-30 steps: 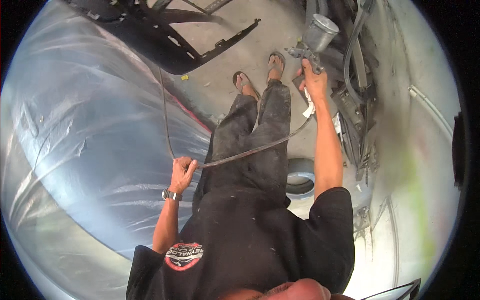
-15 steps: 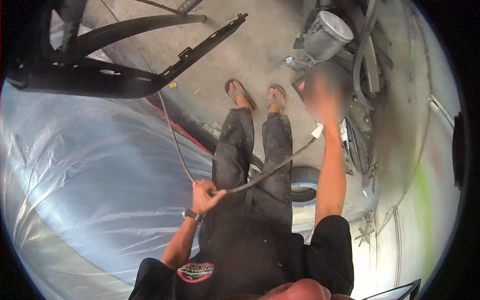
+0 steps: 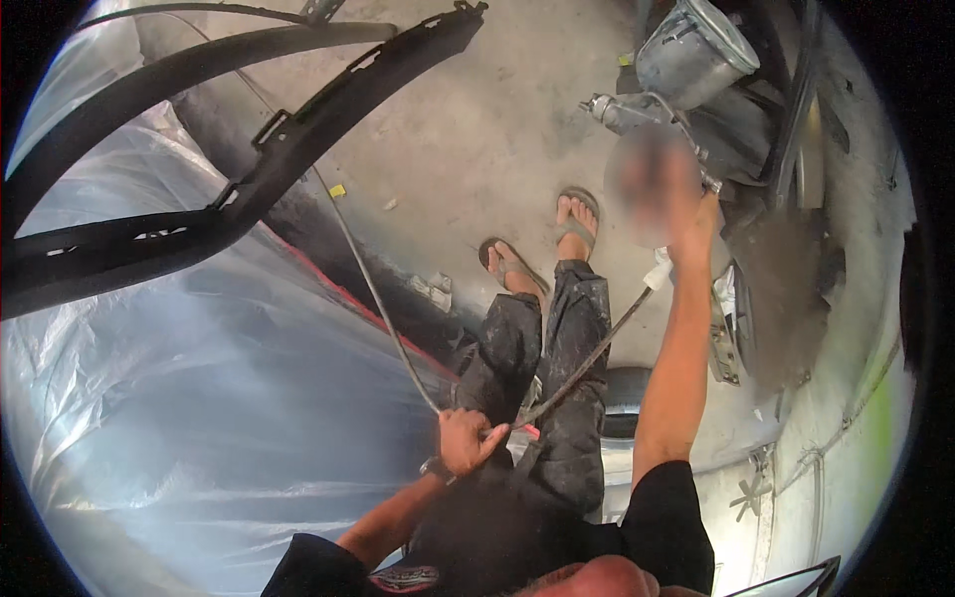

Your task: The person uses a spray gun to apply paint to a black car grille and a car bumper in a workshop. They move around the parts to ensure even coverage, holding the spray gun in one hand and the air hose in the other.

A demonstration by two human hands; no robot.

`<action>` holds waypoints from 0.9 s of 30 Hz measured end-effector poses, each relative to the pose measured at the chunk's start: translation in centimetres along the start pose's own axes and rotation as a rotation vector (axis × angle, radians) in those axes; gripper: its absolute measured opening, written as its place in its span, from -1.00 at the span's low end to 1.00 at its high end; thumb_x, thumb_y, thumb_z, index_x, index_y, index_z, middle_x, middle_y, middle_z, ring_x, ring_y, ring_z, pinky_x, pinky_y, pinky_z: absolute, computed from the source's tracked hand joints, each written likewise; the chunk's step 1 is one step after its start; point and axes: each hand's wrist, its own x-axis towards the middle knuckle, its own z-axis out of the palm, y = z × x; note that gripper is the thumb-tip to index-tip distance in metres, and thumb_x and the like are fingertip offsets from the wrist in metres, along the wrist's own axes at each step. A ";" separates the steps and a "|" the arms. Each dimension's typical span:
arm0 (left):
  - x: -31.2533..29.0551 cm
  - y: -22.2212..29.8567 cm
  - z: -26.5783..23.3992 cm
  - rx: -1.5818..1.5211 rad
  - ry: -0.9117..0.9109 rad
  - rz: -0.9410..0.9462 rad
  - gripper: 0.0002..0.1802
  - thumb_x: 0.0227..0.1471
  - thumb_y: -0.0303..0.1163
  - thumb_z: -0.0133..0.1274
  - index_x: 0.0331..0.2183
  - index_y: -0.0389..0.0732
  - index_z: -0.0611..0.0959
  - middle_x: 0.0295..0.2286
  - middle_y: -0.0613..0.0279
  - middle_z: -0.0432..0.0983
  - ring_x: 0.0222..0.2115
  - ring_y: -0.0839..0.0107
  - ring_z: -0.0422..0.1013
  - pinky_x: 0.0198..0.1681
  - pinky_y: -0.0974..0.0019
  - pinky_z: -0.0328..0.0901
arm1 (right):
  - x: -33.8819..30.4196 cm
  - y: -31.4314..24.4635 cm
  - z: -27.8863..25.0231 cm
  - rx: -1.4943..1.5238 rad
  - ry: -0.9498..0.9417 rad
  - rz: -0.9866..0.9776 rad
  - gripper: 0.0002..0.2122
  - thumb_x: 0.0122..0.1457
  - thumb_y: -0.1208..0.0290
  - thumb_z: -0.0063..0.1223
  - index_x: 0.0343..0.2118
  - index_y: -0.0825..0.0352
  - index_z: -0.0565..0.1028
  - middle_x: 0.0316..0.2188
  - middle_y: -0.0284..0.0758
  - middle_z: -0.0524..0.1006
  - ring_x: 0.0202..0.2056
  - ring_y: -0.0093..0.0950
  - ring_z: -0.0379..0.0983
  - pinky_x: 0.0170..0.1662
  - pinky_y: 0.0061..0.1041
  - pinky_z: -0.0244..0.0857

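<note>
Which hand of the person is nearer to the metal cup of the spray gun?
Right. The right hand is raised just below the metal cup, gripping the gun; the left hand holds the hose low, near the waist.

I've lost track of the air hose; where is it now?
In the head view, the hose runs from the spray gun in the raised right hand, upper right, down to the left hand by the knees.
</note>
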 end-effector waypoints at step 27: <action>-0.6 -2.2 1.7 -0.040 0.097 0.099 -0.57 -0.10 0.00 0.28 -0.69 -0.07 0.53 -0.63 0.28 0.41 -0.49 0.20 0.37 -0.30 0.10 0.10 | 0.2 6.1 3.3 -0.039 0.135 0.050 -0.54 0.31 0.00 -0.01 -0.27 0.44 0.52 -0.48 -0.32 0.56 -0.75 -0.56 0.30 -0.67 -0.56 0.17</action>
